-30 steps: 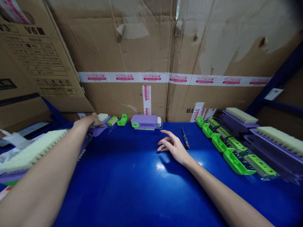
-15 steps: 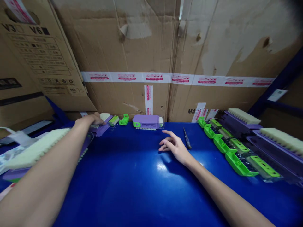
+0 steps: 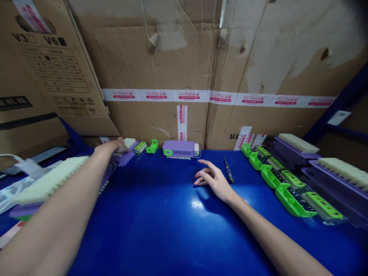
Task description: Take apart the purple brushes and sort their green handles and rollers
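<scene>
At the far left of the blue table, my left hand (image 3: 116,145) is closed around the back end of a purple brush (image 3: 126,155) with cream bristles facing up; its fingertips are partly hidden. Just right of that brush lie a small green-topped clear part (image 3: 140,147) and a green bracket (image 3: 152,146). My right hand (image 3: 212,179) hovers over the middle of the table, fingers loosely curved and apart, nothing in them. Beyond its fingers, a purple brush with a green end (image 3: 178,147) rests bristles down near the cardboard. A screwdriver (image 3: 229,170) lies right of this hand.
Along the right stand several green brackets (image 3: 293,201), green-topped clear parts (image 3: 323,205) and purple brushes (image 3: 342,172). A larger cream-bristled brush (image 3: 48,182) sits under my left forearm. Cardboard (image 3: 161,65) walls the back; a white plug (image 3: 30,167) is at left.
The whole view has shifted slightly, with things appearing a little farther right and lower. Both hands keep nearly the same places relative to the table.
</scene>
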{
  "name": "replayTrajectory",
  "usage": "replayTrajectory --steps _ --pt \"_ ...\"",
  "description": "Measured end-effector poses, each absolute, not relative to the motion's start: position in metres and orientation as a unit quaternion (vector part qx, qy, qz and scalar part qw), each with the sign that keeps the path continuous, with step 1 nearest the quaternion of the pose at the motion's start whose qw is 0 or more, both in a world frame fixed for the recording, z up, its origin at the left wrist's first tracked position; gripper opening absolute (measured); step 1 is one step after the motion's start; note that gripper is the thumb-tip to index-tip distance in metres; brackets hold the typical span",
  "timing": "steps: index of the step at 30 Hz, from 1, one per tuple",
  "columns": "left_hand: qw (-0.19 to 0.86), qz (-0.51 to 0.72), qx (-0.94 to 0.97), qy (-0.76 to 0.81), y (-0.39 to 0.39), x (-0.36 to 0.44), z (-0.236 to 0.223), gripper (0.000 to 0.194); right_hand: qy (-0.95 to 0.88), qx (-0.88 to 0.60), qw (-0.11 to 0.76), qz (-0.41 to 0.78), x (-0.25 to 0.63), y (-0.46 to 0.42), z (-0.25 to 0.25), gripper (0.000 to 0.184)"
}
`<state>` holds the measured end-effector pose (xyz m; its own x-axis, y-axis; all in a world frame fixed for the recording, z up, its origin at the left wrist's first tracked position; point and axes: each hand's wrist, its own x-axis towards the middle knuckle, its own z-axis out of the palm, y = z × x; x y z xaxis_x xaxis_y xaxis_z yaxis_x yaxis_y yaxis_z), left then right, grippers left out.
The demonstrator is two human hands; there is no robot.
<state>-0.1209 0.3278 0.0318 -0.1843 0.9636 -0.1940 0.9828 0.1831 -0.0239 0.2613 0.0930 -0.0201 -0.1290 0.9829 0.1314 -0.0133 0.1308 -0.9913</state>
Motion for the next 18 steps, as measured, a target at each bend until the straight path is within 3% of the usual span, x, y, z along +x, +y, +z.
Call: replayTrajectory --steps 18 --pt "0.06 -0.068 0.624 0.776 0.307 -0.098 0.046 0.103 -0.566 -0.43 0.497 0.498 0.261 0.094 -0.021 0.054"
